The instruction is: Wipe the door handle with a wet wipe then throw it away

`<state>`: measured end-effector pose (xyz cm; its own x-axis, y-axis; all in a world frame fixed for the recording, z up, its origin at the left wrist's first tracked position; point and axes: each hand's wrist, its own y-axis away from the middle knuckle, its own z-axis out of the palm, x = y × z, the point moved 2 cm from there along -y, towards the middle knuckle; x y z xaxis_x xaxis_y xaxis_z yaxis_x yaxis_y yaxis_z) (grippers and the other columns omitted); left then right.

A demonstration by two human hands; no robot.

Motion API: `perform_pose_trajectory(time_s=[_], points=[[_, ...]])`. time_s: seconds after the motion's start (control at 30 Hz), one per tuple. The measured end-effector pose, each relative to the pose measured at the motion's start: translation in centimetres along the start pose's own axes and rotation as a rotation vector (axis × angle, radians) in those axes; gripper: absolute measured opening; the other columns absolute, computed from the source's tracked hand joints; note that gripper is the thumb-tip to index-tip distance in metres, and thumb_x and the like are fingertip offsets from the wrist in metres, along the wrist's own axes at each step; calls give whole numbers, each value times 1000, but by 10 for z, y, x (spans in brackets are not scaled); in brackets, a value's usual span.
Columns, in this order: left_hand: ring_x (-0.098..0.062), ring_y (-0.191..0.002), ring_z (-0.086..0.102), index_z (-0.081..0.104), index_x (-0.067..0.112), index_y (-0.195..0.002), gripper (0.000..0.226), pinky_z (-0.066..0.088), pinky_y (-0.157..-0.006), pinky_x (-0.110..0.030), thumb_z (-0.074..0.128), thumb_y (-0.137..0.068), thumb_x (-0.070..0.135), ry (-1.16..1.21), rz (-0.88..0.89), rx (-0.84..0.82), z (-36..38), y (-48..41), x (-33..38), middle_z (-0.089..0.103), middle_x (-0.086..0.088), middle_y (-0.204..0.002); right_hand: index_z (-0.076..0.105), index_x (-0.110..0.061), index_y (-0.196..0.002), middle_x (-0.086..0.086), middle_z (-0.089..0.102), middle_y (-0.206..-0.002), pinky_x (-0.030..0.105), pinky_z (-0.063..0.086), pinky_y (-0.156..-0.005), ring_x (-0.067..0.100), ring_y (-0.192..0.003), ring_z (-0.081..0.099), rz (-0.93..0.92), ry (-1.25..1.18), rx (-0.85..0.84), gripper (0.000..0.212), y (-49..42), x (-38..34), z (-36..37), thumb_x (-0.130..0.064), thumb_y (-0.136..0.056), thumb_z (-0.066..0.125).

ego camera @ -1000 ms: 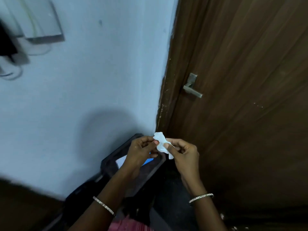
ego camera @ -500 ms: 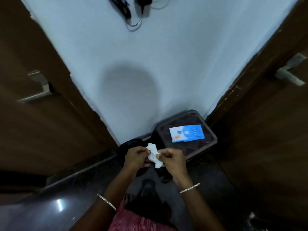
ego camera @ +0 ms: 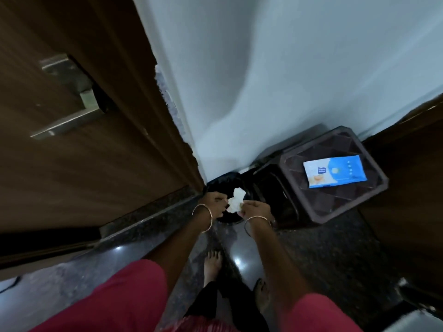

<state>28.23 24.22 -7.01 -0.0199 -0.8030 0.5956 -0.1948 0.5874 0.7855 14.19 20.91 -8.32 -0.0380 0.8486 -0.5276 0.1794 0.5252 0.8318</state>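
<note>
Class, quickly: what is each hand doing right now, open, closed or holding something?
Left hand: pinches the wet wipe.
Right hand: pinches the same wet wipe from the other side.

White wet wipe (ego camera: pixel 236 201). Black bin (ego camera: pixel 221 183). Blue and white wipes pack (ego camera: pixel 335 171). Dark brown stool (ego camera: pixel 335 207), triangle-patterned top. Brown wood-grain door (ego camera: pixel 72 178), silver door handle (ego camera: pixel 68 122). Pale blue-grey wall (ego camera: pixel 287 68).

My only camera rides on my head, looking steeply down and forward along my arms. My left hand (ego camera: pixel 214 203) and right hand (ego camera: pixel 258 209) sit mid-view, fairly near; the wide lens also takes in door (ego camera: pixel 72 168), wall (ego camera: pixel 287 68), floor (ego camera: pixel 323 259) and my feet (ego camera: pixel 212 262).
</note>
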Motion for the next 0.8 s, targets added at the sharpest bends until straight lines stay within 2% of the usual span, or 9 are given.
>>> perform_pose_trajectory(time_s=[0.1,0.2,0.23,0.3,0.37,0.43,0.57,0.7,0.8], points=[[-9,-32,37,47,9,-80,25,30,-36,-15,37,-100,-3,-136,33,-26,-21,-23,-10,37,-9,-62,64,-1,-109,17,63,-113,36,48,-100,30,-118,62,104,-30,21,17,-29,-3,6,-9,-102,50],[-15,-41,42,45,12,-72,30,34,-41,-17,38,-98,-2,-179,-21,-99,-31,-33,-18,45,-3,-55,56,14,-87,14,44,-70,29,60,-68,21,-52,53,237,-183,139,11,-28,2,3,11,-96,51],[-16,-41,43,48,9,-75,29,34,-40,-17,38,-99,-4,-170,-35,-111,-31,-30,-19,47,-4,-53,53,21,-85,14,39,-64,23,53,-46,17,-37,43,247,-126,127,12,-31,6,-3,15,-94,50],[-12,-35,44,51,3,-84,21,35,-40,-17,39,-98,-8,-196,-36,-117,-28,-22,-19,50,-7,-54,47,8,-67,17,42,-50,16,34,-31,12,-23,38,163,-20,122,28,-22,6,-17,13,-94,51],[-14,-52,54,56,10,-86,21,49,-60,-26,46,-94,-7,-201,-85,-119,-20,-18,-16,55,-10,-73,52,-1,-67,14,55,-46,23,46,-42,16,-35,52,119,51,120,30,-1,4,-35,8,-95,55],[-23,-74,59,61,17,-84,24,54,-83,-38,49,-91,-2,-269,-54,-101,-9,-11,-6,60,-10,-87,67,4,-77,21,64,-67,34,53,-60,26,-59,60,29,62,177,17,21,3,-49,7,-92,61],[-38,-100,67,72,10,-97,20,55,-90,-42,53,-91,6,-409,82,-109,18,13,26,71,-20,-106,77,-3,-87,21,69,-78,49,57,-86,29,-75,64,-131,40,243,15,58,-5,-72,4,-87,64],[-28,-106,65,75,20,-92,15,50,-94,-30,61,-89,22,-596,329,-134,58,51,67,73,-6,-111,75,9,-97,21,69,-80,41,60,-74,26,-65,63,-229,-134,301,16,91,-30,-99,10,-86,63],[-24,-104,66,74,21,-98,18,50,-93,-28,59,-89,24,-690,476,-166,91,78,99,73,-4,-111,76,0,-87,18,70,-78,43,61,-77,24,-66,65,-270,-180,318,16,117,-47,-127,7,-86,62]])
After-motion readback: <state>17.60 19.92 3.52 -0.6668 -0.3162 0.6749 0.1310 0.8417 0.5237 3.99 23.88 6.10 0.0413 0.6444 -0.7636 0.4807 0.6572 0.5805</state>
